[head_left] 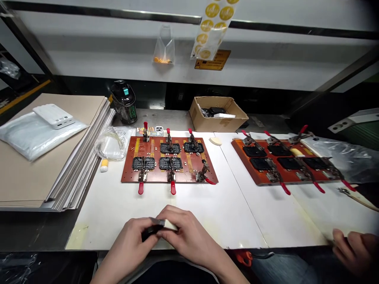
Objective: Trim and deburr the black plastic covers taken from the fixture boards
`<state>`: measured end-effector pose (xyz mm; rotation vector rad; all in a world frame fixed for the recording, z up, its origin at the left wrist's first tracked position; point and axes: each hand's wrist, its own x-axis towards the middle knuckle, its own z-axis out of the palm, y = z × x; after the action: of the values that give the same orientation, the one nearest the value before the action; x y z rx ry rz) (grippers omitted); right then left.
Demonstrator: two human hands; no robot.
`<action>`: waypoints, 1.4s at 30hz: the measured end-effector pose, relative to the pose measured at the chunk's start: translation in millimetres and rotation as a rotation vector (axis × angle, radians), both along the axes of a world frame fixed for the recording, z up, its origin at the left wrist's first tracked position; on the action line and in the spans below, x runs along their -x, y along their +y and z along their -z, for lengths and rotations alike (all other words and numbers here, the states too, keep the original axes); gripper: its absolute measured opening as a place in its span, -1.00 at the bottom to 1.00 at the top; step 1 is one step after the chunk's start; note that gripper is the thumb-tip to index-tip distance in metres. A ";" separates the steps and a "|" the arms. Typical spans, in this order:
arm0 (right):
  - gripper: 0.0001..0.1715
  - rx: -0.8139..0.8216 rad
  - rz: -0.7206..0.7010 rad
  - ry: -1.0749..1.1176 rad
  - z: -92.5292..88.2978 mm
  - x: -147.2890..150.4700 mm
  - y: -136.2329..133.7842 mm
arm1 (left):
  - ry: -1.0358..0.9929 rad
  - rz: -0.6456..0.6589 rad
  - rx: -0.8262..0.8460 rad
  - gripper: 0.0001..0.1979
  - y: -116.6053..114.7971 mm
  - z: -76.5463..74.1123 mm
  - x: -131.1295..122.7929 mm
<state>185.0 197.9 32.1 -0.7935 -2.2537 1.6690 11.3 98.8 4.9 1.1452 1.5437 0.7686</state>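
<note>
Close to the table's front edge, my left hand [130, 240] is closed around a small flat black part [150, 232]. Pinched in my right hand [189, 234] is a small cream-coloured block [170, 225], which meets the end of the black part. My fingers cover much of both. Just beyond my hands lies a reddish-brown fixture board [128, 173] with red-handled toggle clamps [173, 187]. Several black plastic frames [170, 163] sit on it, and some of its places hold no frame. A cream wedge [215, 141] rests beside the board's far right corner.
A second fixture board [247, 167] carries black frames under clamps. A co-worker's hand [352, 248] is at the lower right. Stacked cardboard sheets [26, 173] stand left, near a black jug [123, 104]. An open carton [219, 125] sits behind.
</note>
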 end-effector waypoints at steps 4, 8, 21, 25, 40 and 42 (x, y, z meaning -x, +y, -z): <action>-0.78 0.026 0.118 0.060 -2.1 -5.1 -4.1 | -0.062 -0.080 -0.038 -0.75 1.1 3.4 -11.6; -0.73 0.046 0.135 0.013 2.2 -10.5 -13.7 | -0.098 -0.242 -0.092 -0.70 1.1 17.0 -14.4; -0.51 0.048 0.150 -0.100 33.6 8.6 -60.7 | -0.113 -0.315 -0.164 -0.66 7.3 13.8 -22.9; -0.49 0.048 0.176 -0.121 33.6 9.1 -60.1 | -0.141 -0.323 -0.170 -0.64 7.7 17.6 -23.8; -0.48 -0.071 0.243 -0.239 34.3 12.5 -59.5 | -0.074 -0.379 -0.232 -0.48 5.5 22.5 -28.5; -0.48 -0.050 0.286 -0.233 33.8 10.3 -55.5 | -0.014 -0.380 -0.254 -0.52 3.3 26.8 -26.7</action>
<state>174.8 142.4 -1.7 -1.2873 -2.1859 1.4472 38.0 102.1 -21.9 1.0319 1.7107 1.2534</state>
